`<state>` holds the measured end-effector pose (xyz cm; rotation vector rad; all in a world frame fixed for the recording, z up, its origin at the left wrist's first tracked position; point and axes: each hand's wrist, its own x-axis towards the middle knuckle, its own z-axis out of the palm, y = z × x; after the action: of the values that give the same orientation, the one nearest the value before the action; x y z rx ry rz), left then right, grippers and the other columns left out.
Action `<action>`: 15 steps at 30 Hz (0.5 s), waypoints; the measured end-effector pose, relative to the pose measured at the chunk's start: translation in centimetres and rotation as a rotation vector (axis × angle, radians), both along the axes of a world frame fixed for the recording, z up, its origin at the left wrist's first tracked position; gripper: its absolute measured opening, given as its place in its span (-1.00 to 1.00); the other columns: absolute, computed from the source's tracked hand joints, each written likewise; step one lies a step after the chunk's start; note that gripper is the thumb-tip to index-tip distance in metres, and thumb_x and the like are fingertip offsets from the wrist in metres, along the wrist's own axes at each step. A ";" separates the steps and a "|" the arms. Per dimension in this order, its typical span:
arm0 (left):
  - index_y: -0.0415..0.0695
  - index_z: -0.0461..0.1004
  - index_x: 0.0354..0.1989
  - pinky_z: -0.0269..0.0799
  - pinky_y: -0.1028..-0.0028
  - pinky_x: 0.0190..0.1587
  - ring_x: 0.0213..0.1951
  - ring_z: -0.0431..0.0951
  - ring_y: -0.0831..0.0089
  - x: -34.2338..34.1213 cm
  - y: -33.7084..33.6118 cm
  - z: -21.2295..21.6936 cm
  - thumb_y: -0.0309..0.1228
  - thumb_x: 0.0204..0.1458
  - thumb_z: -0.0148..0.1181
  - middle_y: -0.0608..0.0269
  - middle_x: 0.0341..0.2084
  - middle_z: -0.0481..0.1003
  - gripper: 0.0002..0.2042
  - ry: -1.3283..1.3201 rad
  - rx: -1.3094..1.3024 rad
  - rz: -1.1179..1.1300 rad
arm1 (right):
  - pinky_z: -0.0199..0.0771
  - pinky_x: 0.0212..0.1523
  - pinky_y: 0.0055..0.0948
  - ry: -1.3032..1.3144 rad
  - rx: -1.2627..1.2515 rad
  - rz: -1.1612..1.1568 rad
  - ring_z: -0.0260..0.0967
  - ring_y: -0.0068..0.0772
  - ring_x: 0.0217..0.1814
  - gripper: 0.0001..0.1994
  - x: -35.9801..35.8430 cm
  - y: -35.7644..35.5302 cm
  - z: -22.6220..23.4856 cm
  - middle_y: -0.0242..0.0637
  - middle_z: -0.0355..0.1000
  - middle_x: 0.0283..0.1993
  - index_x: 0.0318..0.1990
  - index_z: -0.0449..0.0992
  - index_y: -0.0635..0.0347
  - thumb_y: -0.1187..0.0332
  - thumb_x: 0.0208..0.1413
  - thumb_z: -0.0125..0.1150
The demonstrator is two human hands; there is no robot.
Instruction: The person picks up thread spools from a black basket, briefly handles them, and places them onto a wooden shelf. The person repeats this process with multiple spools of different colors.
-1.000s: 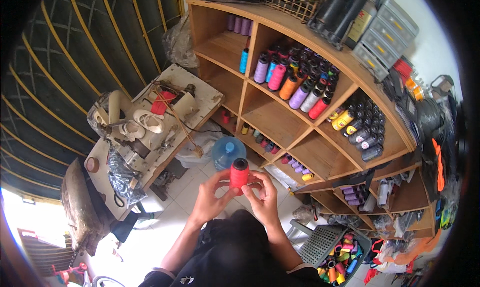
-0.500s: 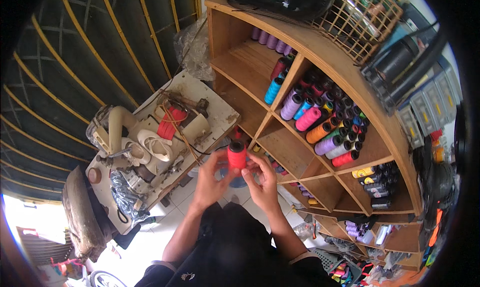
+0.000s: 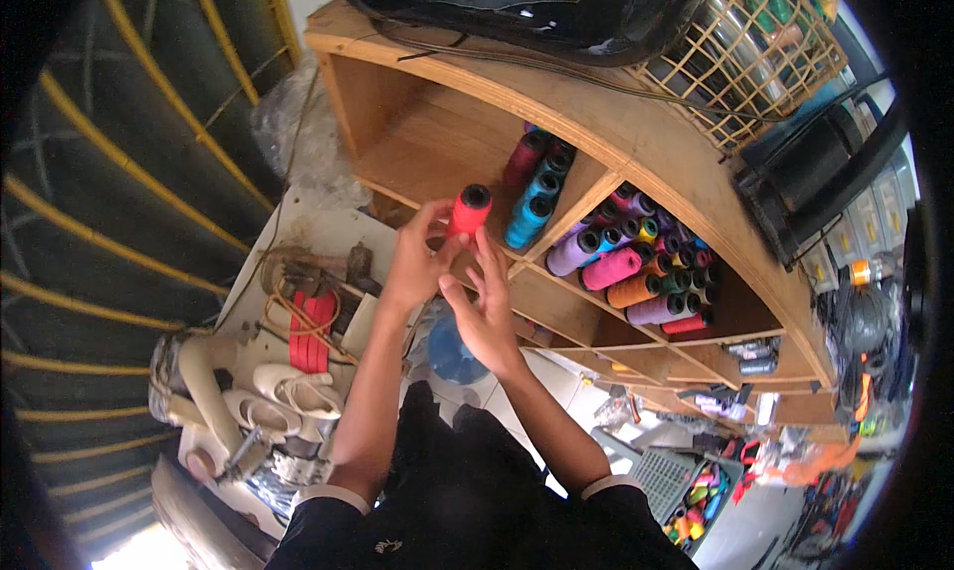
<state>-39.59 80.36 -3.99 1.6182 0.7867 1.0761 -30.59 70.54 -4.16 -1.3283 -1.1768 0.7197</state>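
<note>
A red spool of thread [image 3: 467,218] with a black core end is held upright in front of the wooden shelf. My left hand [image 3: 412,262] is closed around its left side and lower end. Just below and to the right, my right hand [image 3: 484,312] has its fingers apart. One of its fingertips is at the spool's lower edge, and I cannot tell whether it presses on it. The upper left shelf compartment beyond holds blue thread spools [image 3: 530,220] and a dark red spool [image 3: 524,160] at its right side.
The compartment to the right holds many coloured spools, including a pink spool [image 3: 611,269]. A wire basket [image 3: 740,58] and a shiny black object [image 3: 517,23] sit on top. At left, a worktable [image 3: 298,220] carries machine parts and a red strap bundle [image 3: 312,333]. A crate [image 3: 661,476] stands below.
Both hands and the red spool have moved up toward the upper left shelf compartment. The view has shifted closer to the shelf. My right hand has dropped lower beside the spool, its fingers more spread.
</note>
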 end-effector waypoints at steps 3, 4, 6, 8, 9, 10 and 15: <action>-0.27 0.35 0.03 0.46 0.38 -0.03 -0.12 0.55 0.36 1.5 4.4 -1.3 -0.62 -0.01 0.20 0.09 -0.13 0.53 -0.62 -0.073 -0.065 -0.148 | -0.15 0.39 -0.13 -0.087 0.051 -0.100 -0.18 0.10 0.44 -0.15 -0.6 3.7 -1.3 0.17 -0.14 0.37 0.39 -0.16 0.34 0.12 0.12 0.21; -0.26 0.35 0.03 0.45 0.38 -0.02 -0.11 0.54 0.37 2.3 5.7 -2.1 -0.63 -0.01 0.20 0.09 -0.11 0.52 -0.62 -0.107 -0.062 -0.203 | -0.16 0.39 -0.12 -0.105 0.031 -0.148 -0.18 0.12 0.44 -0.14 -0.7 4.6 -1.5 0.19 -0.15 0.36 0.38 -0.16 0.36 0.11 0.11 0.22; -0.25 0.34 0.06 0.43 0.42 0.02 -0.05 0.51 0.39 3.8 7.7 -3.3 -0.68 0.00 0.16 0.12 -0.07 0.50 -0.61 -0.169 -0.102 -0.296 | -0.17 0.39 -0.12 -0.138 -0.006 -0.240 -0.19 0.16 0.44 -0.11 -0.5 6.2 -2.1 0.25 -0.18 0.36 0.37 -0.16 0.40 0.08 0.10 0.22; -0.24 0.32 0.08 0.43 0.45 0.03 -0.01 0.48 0.43 4.9 9.2 -4.2 -0.73 0.03 0.10 0.16 -0.06 0.48 -0.60 -0.135 -0.071 -0.351 | -0.17 0.39 -0.12 -0.121 -0.067 -0.290 -0.20 0.19 0.43 -0.09 -0.4 7.3 -1.9 0.27 -0.20 0.34 0.36 -0.17 0.44 0.05 0.08 0.23; -0.24 0.33 0.07 0.43 0.44 0.02 -0.03 0.49 0.42 5.4 9.8 -4.6 -0.72 0.01 0.12 0.14 -0.07 0.49 -0.59 -0.138 -0.081 -0.367 | -0.17 0.39 -0.11 -0.105 -0.092 -0.314 -0.20 0.21 0.42 -0.07 -0.5 7.9 -1.9 0.28 -0.20 0.34 0.36 -0.18 0.45 0.03 0.08 0.23; -0.25 0.34 0.07 0.43 0.43 0.02 -0.05 0.50 0.41 5.9 10.3 -5.1 -0.71 -0.01 0.15 0.12 -0.09 0.50 -0.59 -0.141 -0.090 -0.380 | -0.12 0.38 -0.12 -0.111 -0.085 -0.329 -0.19 0.11 0.43 -0.06 -0.4 8.3 -2.1 0.19 -0.21 0.34 0.37 -0.19 0.39 0.04 0.07 0.25; -0.25 0.37 0.04 0.43 0.45 -0.01 -0.07 0.49 0.43 7.3 11.7 -5.9 -0.70 -0.01 0.15 0.13 -0.13 0.51 -0.61 -0.161 -0.155 -0.433 | -0.13 0.38 -0.12 -0.137 -0.072 -0.400 -0.21 0.24 0.41 -0.01 0.1 9.8 -2.5 0.26 -0.23 0.32 0.35 -0.22 0.49 -0.03 0.04 0.24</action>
<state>-32.32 92.09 -9.92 1.4611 0.3774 0.8002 -30.51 80.30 -6.68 -1.6328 -0.9549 0.3891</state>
